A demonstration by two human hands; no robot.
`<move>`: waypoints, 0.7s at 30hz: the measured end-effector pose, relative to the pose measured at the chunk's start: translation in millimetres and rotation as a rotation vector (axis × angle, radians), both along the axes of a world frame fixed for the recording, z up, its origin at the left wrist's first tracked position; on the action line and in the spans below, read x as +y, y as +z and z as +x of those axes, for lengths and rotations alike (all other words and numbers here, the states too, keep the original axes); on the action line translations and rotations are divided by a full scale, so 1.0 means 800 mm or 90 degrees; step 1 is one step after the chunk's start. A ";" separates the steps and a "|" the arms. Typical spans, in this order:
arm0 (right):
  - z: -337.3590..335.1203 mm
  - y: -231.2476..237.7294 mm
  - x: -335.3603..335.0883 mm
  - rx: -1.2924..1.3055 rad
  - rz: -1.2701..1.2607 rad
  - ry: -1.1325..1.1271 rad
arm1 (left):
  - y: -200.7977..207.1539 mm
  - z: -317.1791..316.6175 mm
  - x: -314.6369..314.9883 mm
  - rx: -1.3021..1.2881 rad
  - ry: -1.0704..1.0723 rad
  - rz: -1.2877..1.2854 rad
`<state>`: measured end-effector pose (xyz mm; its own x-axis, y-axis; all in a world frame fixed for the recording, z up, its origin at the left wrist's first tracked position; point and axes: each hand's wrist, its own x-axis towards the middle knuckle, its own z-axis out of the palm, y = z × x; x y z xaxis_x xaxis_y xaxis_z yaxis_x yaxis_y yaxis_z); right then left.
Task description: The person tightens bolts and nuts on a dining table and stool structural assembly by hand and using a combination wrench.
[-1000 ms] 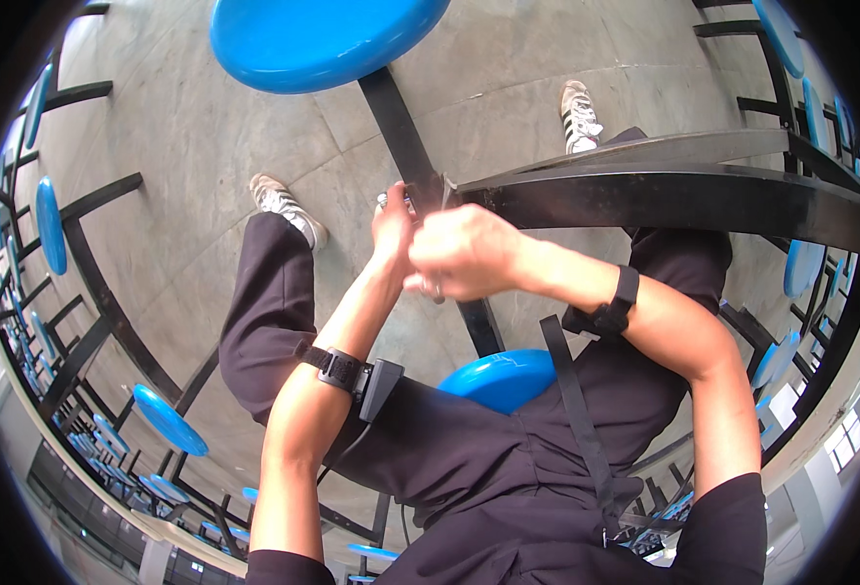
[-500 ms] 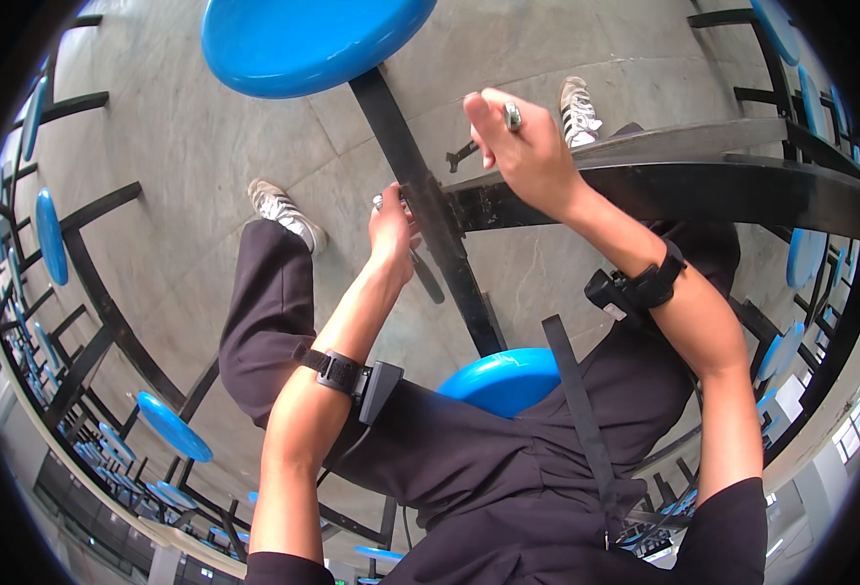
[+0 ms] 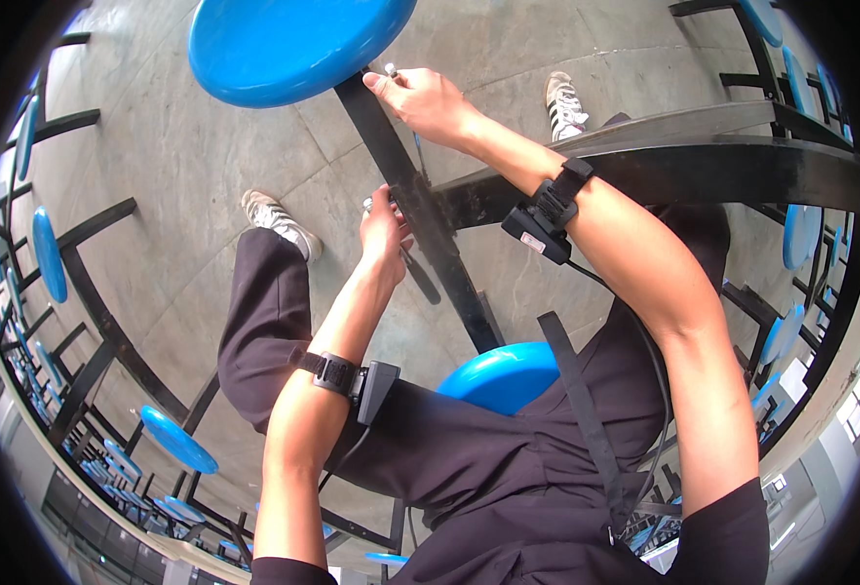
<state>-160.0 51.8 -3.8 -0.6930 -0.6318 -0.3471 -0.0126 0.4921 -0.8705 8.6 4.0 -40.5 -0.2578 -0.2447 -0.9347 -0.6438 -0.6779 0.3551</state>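
Note:
My right hand (image 3: 432, 105) is closed around a wrench (image 3: 391, 70); a silver end of it pokes out above the fingers. It is at the far part of a black metal beam (image 3: 381, 132), just beside a round blue stool seat (image 3: 298, 44). My left hand (image 3: 383, 232) is closed at the left side of the same beam, near where a cross beam (image 3: 644, 175) joins it. A bit of silver metal shows by its thumb, but the fingers hide most of it. Under the beam, close to these fingers, a dark rounded bar (image 3: 422, 279) sticks out.
Another blue seat (image 3: 503, 375) is beneath me, between my legs. My shoes (image 3: 279, 219) rest on the grey stone floor (image 3: 508, 268) on either side of the beam. Rows of blue stools on black frames (image 3: 50, 253) stand at left and right.
My right hand has moved left and farther away with the wrench, from above the cross beam to beside the far seat. My left hand stays at the beam. The view has shifted slightly.

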 end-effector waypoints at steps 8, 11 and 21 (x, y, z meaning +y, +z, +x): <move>0.083 0.038 0.077 0.084 -0.189 0.031 | -0.009 0.008 -0.005 -0.011 0.010 -0.019; 0.131 0.044 0.117 0.182 -0.208 0.170 | -0.024 0.014 -0.006 0.002 0.001 -0.031; 0.086 0.071 0.088 0.169 -0.164 0.027 | -0.015 0.010 -0.007 -0.020 -0.014 -0.016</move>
